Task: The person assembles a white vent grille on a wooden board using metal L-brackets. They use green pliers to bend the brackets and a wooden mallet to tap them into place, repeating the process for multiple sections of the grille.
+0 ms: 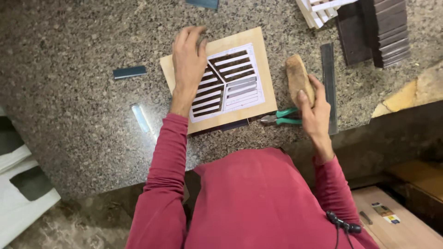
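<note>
A square plywood board lies on the speckled granite counter. A white paper pattern with dark and light strips in slanted rows covers its middle. My left hand lies flat on the board's left part, fingers spread over its far left corner. My right hand grips a rounded wooden block, held just right of the board and apart from it. Green-handled pliers lie below the block at the counter's near edge.
A metal ruler lies right of the block. Stacked dark strips and white slats sit at the far right. Small dark bars and a shiny strip lie to the left. Wooden boxes stand below.
</note>
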